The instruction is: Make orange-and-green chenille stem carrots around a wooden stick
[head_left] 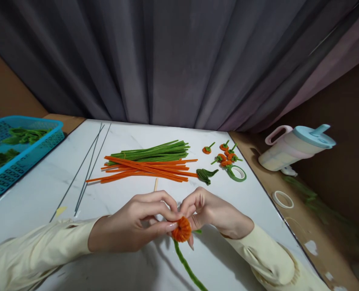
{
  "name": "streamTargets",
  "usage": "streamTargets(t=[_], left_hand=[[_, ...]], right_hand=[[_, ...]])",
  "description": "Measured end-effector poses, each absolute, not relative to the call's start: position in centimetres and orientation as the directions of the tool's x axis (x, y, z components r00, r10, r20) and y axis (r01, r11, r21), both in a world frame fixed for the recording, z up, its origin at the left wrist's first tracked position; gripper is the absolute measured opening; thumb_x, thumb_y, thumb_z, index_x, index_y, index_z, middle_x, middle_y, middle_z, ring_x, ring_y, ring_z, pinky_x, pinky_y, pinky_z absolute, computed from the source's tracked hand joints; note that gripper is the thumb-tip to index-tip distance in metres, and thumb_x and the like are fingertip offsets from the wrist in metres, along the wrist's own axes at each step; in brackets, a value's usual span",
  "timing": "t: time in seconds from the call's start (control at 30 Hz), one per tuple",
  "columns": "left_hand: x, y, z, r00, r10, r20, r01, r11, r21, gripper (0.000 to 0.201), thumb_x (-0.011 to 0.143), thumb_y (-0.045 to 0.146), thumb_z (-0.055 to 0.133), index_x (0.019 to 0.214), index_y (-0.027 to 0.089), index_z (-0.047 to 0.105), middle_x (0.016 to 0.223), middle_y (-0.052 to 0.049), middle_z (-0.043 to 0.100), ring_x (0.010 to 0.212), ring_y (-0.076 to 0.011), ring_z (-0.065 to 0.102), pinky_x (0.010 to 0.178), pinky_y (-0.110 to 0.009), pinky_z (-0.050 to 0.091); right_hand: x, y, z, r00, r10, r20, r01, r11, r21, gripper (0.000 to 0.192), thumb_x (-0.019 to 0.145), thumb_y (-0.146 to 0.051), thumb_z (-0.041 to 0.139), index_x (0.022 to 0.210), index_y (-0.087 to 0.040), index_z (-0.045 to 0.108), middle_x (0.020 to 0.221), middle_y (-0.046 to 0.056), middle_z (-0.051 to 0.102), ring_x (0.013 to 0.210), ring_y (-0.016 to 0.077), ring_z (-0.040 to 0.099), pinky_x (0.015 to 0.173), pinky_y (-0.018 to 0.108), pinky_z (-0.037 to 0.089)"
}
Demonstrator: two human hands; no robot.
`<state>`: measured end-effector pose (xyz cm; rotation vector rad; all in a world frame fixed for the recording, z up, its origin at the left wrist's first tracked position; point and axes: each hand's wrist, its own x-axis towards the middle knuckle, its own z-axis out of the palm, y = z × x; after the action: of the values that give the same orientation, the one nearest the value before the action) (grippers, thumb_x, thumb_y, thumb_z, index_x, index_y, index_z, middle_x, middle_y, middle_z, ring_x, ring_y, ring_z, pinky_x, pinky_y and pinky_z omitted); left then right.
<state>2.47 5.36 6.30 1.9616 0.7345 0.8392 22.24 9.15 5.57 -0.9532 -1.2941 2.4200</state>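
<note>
At the far left a blue basket (30, 151) of green pieces sits at the edge of the white surface (46, 190), with thin dark wires (88, 169) beside it. Your left hand (131, 226) and right hand (212, 214) meet at the middle, fingers pinched on an orange coiled flower (181, 229) with a green stem (187, 264) trailing toward you. Behind lie orange stems (149, 169), green stems (155, 151), finished small flowers (226, 155) and, off to the right, a pitcher (297, 147).

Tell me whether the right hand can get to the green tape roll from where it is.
Probably yes. The tape roll lies on the table beyond the right hand, with bare tabletop between them. But both hands are pinching the orange coil, so the right one would have to let go first.
</note>
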Motion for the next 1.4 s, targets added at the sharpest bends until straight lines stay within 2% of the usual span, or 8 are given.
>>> streamTargets(t=[0.27, 0.5, 0.67, 0.77, 0.9, 1.03, 1.2, 1.4], left_hand=[[2.5, 5.3, 6.3, 0.647, 0.739, 0.187, 0.183, -0.389, 0.903, 0.012, 0.084, 0.014, 0.054, 0.082, 0.011, 0.065, 0.088, -0.009, 0.058, 0.066, -0.0089, 0.053, 0.051, -0.016, 0.04], [2.2, 6.0, 6.3, 0.636, 0.756, 0.154, 0.189, -0.346, 0.919, 0.014, 0.084, 0.016, 0.055, 0.086, 0.012, 0.068, 0.09, -0.009, 0.059, 0.069, -0.0095, 0.054, 0.05, -0.015, 0.04], [2.1, 6.9, 5.6, 0.528, 0.849, 0.019, 0.027, -0.039, 0.999, 0.013, 0.083, 0.02, 0.058, 0.092, 0.016, 0.068, 0.092, -0.005, 0.06, 0.079, -0.0112, 0.059, 0.065, -0.019, 0.049], [2.0, 7.3, 5.1, 0.495, 0.861, -0.114, -0.088, 0.181, 0.98, 0.015, 0.082, 0.024, 0.062, 0.092, 0.015, 0.067, 0.09, -0.004, 0.064, 0.075, -0.0115, 0.062, 0.067, -0.023, 0.052], [2.2, 7.7, 4.8, 0.489, 0.827, -0.278, -0.182, 0.408, 0.895, 0.017, 0.079, 0.021, 0.066, 0.094, 0.013, 0.066, 0.078, -0.003, 0.067, 0.07, -0.0103, 0.064, 0.068, -0.022, 0.053], [2.3, 8.1, 4.2, 0.534, 0.715, -0.452, -0.287, 0.656, 0.698, 0.014, 0.077, 0.009, 0.065, 0.091, 0.009, 0.065, 0.082, -0.005, 0.067, 0.07, -0.009, 0.065, 0.069, -0.016, 0.053], [2.2, 8.9, 2.7, 0.711, 0.548, -0.44, -0.41, 0.832, 0.374, 0.014, 0.075, 0.0, 0.059, 0.087, 0.004, 0.064, 0.084, -0.008, 0.066, 0.069, -0.008, 0.066, 0.07, -0.012, 0.053], [2.2, 8.8, 2.1, 0.722, 0.552, -0.418, -0.452, 0.833, 0.319, 0.014, 0.071, -0.003, 0.06, 0.084, 0.002, 0.063, 0.075, -0.007, 0.063, 0.06, -0.0063, 0.062, 0.056, -0.008, 0.051]], right_hand=[[22.1, 8.9, 6.5, -0.734, 0.502, -0.458, 0.162, -0.525, -0.836, 0.012, 0.052, -0.007, 0.061, 0.06, -0.011, 0.069, 0.053, 0.002, 0.064, 0.039, 0.0091, 0.053, 0.045, 0.019, 0.038], [22.3, 9.0, 6.4, -0.742, 0.523, -0.419, 0.145, -0.485, -0.862, 0.005, 0.06, -0.013, 0.065, 0.064, -0.011, 0.065, 0.058, 0.002, 0.065, 0.046, 0.0112, 0.058, 0.054, 0.023, 0.045], [22.9, 9.7, 7.0, -0.716, 0.622, -0.317, 0.158, -0.298, -0.941, 0.022, 0.071, -0.032, 0.071, 0.074, -0.011, 0.064, 0.065, 0.005, 0.066, 0.061, 0.0134, 0.061, 0.062, 0.024, 0.043], [22.9, 9.6, 8.0, -0.674, 0.692, -0.258, 0.212, -0.154, -0.965, 0.027, 0.076, -0.037, 0.069, 0.082, -0.011, 0.065, 0.072, 0.007, 0.068, 0.068, 0.0157, 0.061, 0.067, 0.027, 0.044], [22.9, 8.8, 8.4, -0.59, 0.807, -0.036, 0.421, 0.269, -0.867, 0.009, 0.083, -0.021, 0.06, 0.082, -0.016, 0.068, 0.08, 0.005, 0.068, 0.076, 0.017, 0.058, 0.074, 0.03, 0.041], [22.7, 8.3, 7.3, -0.614, 0.762, 0.206, 0.498, 0.577, -0.648, 0.017, 0.082, -0.008, 0.055, 0.086, -0.018, 0.068, 0.076, 0.004, 0.064, 0.075, 0.0176, 0.053, 0.074, 0.032, 0.037], [22.5, 8.4, 6.4, -0.654, 0.721, 0.226, 0.54, 0.656, -0.527, 0.018, 0.083, -0.007, 0.053, 0.087, -0.018, 0.066, 0.074, 0.004, 0.061, 0.073, 0.0176, 0.05, 0.071, 0.032, 0.035], [22.4, 8.2, 6.1, -0.658, 0.668, 0.347, 0.537, 0.74, -0.405, 0.019, 0.088, -0.012, 0.048, 0.079, -0.014, 0.064, 0.068, 0.005, 0.057, 0.069, 0.0162, 0.048, 0.069, 0.031, 0.032]])
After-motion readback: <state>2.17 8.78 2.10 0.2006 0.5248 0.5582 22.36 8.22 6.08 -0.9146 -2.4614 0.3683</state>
